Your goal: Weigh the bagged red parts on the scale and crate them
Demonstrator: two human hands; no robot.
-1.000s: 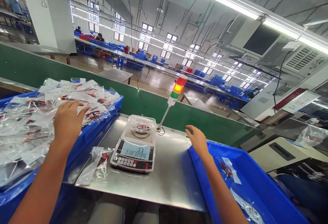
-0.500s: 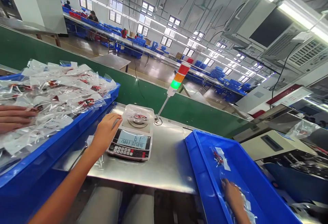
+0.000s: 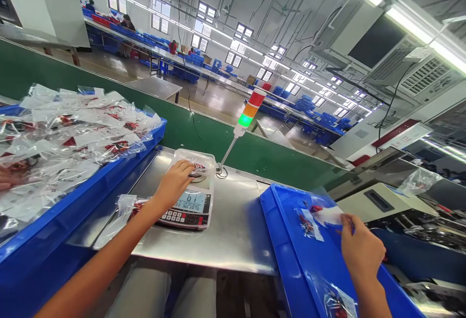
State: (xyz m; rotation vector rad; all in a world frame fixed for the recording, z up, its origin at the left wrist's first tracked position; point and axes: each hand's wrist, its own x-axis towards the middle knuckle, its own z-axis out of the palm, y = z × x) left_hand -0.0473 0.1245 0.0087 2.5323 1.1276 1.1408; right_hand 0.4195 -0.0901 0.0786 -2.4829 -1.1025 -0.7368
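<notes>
Blue crate on the right: beside the steel bench, sealed clear bags of red parts lying inside.
Right hand: above that crate, fingertips pinching a clear bag with a white label.
Left hand: curled over the scale pan, fingers on a bag of red parts; firmness of grip impossible to tell.
Digital counting scale: on the bench, display lit.
Loose bag: on the bench, just left of the scale.
Blue crate on the left: heaped with clear bags; another person's fingers at its far side.
Tower light: behind the scale, green lit.
</notes>
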